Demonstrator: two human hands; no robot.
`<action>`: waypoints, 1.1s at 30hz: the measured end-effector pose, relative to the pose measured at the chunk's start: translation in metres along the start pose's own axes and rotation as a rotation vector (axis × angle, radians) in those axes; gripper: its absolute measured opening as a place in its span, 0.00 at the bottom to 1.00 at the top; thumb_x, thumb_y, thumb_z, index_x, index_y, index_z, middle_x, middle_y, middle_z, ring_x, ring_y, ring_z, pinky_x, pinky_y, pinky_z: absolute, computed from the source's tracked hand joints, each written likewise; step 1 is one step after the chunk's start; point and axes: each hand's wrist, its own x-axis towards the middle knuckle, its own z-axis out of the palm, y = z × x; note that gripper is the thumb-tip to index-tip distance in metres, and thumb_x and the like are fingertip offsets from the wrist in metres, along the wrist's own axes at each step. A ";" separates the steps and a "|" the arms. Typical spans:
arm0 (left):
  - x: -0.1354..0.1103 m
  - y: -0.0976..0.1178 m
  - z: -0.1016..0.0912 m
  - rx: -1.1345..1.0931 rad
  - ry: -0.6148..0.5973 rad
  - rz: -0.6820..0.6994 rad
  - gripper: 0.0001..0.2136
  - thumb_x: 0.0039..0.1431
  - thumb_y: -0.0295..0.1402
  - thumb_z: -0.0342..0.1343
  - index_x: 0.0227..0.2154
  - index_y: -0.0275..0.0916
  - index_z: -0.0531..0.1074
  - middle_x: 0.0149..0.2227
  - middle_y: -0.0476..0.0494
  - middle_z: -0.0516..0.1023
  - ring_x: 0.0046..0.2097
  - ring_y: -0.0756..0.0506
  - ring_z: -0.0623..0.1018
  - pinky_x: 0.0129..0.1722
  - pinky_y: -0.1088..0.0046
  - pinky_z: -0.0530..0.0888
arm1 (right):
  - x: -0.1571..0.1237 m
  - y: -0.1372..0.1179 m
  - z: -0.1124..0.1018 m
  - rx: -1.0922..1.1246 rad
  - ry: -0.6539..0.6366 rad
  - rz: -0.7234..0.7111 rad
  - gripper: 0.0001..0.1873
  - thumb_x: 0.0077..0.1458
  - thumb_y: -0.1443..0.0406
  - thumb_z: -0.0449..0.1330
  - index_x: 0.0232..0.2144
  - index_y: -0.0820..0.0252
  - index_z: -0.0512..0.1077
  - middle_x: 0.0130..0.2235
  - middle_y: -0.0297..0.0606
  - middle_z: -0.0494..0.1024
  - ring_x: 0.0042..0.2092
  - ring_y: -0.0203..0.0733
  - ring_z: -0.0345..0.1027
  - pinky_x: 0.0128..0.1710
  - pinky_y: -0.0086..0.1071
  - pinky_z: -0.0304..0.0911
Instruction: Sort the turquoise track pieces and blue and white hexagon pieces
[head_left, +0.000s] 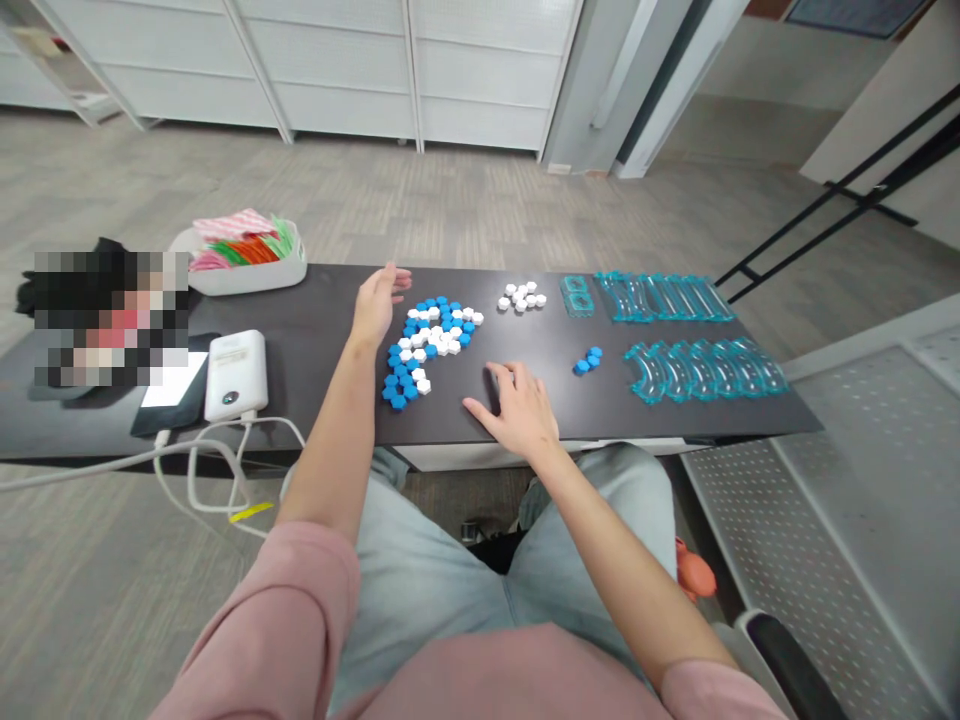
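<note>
My left hand (379,305) stands on its edge at the left side of a cluster of blue and white hexagonal pieces (433,336); its fingers are stretched out and hold nothing. To the right of this cluster, my right hand (517,408) hovers or rests low at the table's near side, fingers spread; whether it touches the top I cannot tell. Beyond it lies a small group of white hexagonal pieces (520,297). A few blue hexagonal pieces (589,360) lie to its right.
Teal transparent plastic parts, some curved (701,370) and some straighter (664,298), line the right of the dark table (465,425). Small square teal parts (577,296) adjoin them. At left are a white power bank (235,375), a phone (174,385), cables (196,450) and a white basket (251,279).
</note>
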 end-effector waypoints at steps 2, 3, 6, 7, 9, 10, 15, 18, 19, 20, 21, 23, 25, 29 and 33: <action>-0.015 -0.001 -0.010 0.043 0.088 -0.041 0.25 0.75 0.58 0.52 0.47 0.40 0.81 0.53 0.32 0.88 0.56 0.37 0.87 0.57 0.59 0.82 | 0.000 0.001 0.000 -0.002 -0.004 -0.009 0.39 0.75 0.39 0.58 0.73 0.58 0.70 0.66 0.56 0.74 0.64 0.63 0.72 0.65 0.56 0.66; -0.024 -0.001 -0.015 0.074 0.111 -0.057 0.22 0.74 0.55 0.55 0.47 0.40 0.80 0.52 0.33 0.88 0.55 0.37 0.87 0.56 0.59 0.82 | 0.000 0.002 0.001 -0.002 -0.006 -0.013 0.39 0.75 0.39 0.57 0.73 0.58 0.69 0.66 0.56 0.74 0.64 0.63 0.72 0.64 0.56 0.67; -0.050 0.002 -0.025 0.206 0.102 -0.034 0.16 0.71 0.48 0.59 0.46 0.40 0.81 0.50 0.35 0.88 0.53 0.38 0.86 0.59 0.59 0.81 | 0.003 0.007 0.003 0.000 -0.014 -0.015 0.37 0.76 0.40 0.57 0.74 0.55 0.69 0.67 0.56 0.73 0.64 0.62 0.72 0.64 0.56 0.67; -0.056 0.004 -0.028 0.263 0.080 -0.006 0.15 0.70 0.46 0.59 0.46 0.40 0.81 0.50 0.36 0.88 0.52 0.38 0.86 0.59 0.59 0.81 | 0.006 0.008 0.004 0.001 -0.016 -0.014 0.37 0.77 0.41 0.56 0.75 0.55 0.68 0.67 0.55 0.73 0.64 0.62 0.72 0.64 0.55 0.67; -0.063 0.009 -0.032 0.377 0.030 0.047 0.14 0.69 0.44 0.59 0.45 0.41 0.82 0.50 0.37 0.88 0.51 0.38 0.85 0.60 0.60 0.80 | 0.017 0.009 0.005 0.004 -0.024 -0.028 0.37 0.78 0.43 0.56 0.77 0.53 0.66 0.65 0.55 0.73 0.64 0.61 0.73 0.64 0.54 0.67; -0.064 0.011 -0.034 0.421 0.008 0.062 0.13 0.69 0.44 0.59 0.45 0.41 0.83 0.49 0.37 0.88 0.50 0.38 0.85 0.59 0.60 0.81 | 0.024 0.009 0.006 0.004 -0.028 -0.042 0.37 0.78 0.43 0.56 0.78 0.52 0.65 0.65 0.54 0.73 0.64 0.61 0.73 0.63 0.53 0.68; -0.055 0.018 -0.039 0.472 -0.021 0.097 0.14 0.67 0.43 0.59 0.45 0.42 0.83 0.47 0.38 0.89 0.46 0.39 0.85 0.54 0.61 0.82 | 0.061 -0.003 0.008 -0.031 -0.053 -0.061 0.35 0.79 0.46 0.56 0.80 0.47 0.64 0.62 0.51 0.73 0.60 0.58 0.73 0.60 0.50 0.68; -0.051 0.021 -0.040 0.465 -0.017 0.121 0.15 0.66 0.44 0.59 0.46 0.42 0.84 0.45 0.39 0.89 0.45 0.39 0.85 0.52 0.61 0.83 | 0.065 -0.007 0.006 -0.049 -0.063 -0.065 0.33 0.80 0.47 0.55 0.79 0.46 0.65 0.60 0.49 0.73 0.58 0.56 0.73 0.60 0.48 0.67; -0.050 0.023 -0.041 0.464 -0.014 0.122 0.15 0.66 0.44 0.59 0.46 0.42 0.84 0.45 0.39 0.89 0.44 0.39 0.85 0.52 0.61 0.83 | 0.061 -0.006 0.005 -0.050 -0.063 -0.074 0.33 0.80 0.47 0.55 0.79 0.47 0.65 0.60 0.49 0.73 0.58 0.55 0.72 0.61 0.48 0.66; -0.049 0.024 -0.042 0.463 -0.011 0.120 0.15 0.66 0.44 0.59 0.46 0.42 0.84 0.44 0.40 0.89 0.44 0.39 0.85 0.52 0.60 0.84 | 0.055 -0.004 0.003 -0.048 -0.063 -0.082 0.33 0.80 0.47 0.55 0.79 0.48 0.65 0.60 0.48 0.74 0.59 0.55 0.72 0.61 0.48 0.66; -0.048 0.026 -0.043 0.466 -0.010 0.117 0.16 0.65 0.44 0.59 0.46 0.41 0.84 0.43 0.40 0.89 0.43 0.39 0.85 0.52 0.59 0.84 | 0.047 0.000 0.000 -0.044 -0.063 -0.085 0.33 0.80 0.47 0.56 0.79 0.49 0.65 0.60 0.49 0.74 0.59 0.55 0.72 0.62 0.48 0.65; -0.046 0.028 -0.046 0.482 -0.012 0.116 0.16 0.65 0.45 0.59 0.46 0.41 0.84 0.42 0.41 0.88 0.43 0.40 0.85 0.53 0.59 0.84 | 0.026 0.011 -0.007 -0.037 -0.064 -0.067 0.34 0.80 0.47 0.56 0.79 0.51 0.65 0.60 0.49 0.74 0.60 0.55 0.71 0.63 0.48 0.65; -0.044 0.031 -0.050 0.510 -0.003 0.114 0.16 0.64 0.45 0.59 0.46 0.42 0.84 0.41 0.43 0.88 0.43 0.41 0.85 0.55 0.58 0.84 | 0.004 0.028 -0.017 -0.030 -0.065 -0.038 0.34 0.79 0.48 0.56 0.79 0.51 0.64 0.60 0.50 0.74 0.61 0.56 0.71 0.63 0.49 0.65; -0.041 0.036 -0.054 0.568 0.043 0.058 0.15 0.64 0.45 0.59 0.46 0.44 0.85 0.41 0.47 0.87 0.45 0.42 0.85 0.60 0.60 0.82 | -0.037 0.075 -0.036 -0.027 -0.065 -0.017 0.34 0.78 0.48 0.57 0.78 0.51 0.66 0.61 0.51 0.73 0.62 0.59 0.71 0.64 0.51 0.67; -0.043 0.043 -0.052 0.637 0.019 -0.004 0.15 0.64 0.44 0.59 0.47 0.45 0.85 0.41 0.50 0.87 0.46 0.44 0.84 0.60 0.62 0.81 | -0.066 0.117 -0.049 -0.043 -0.029 0.042 0.36 0.76 0.48 0.59 0.78 0.52 0.66 0.61 0.51 0.71 0.63 0.60 0.71 0.65 0.54 0.68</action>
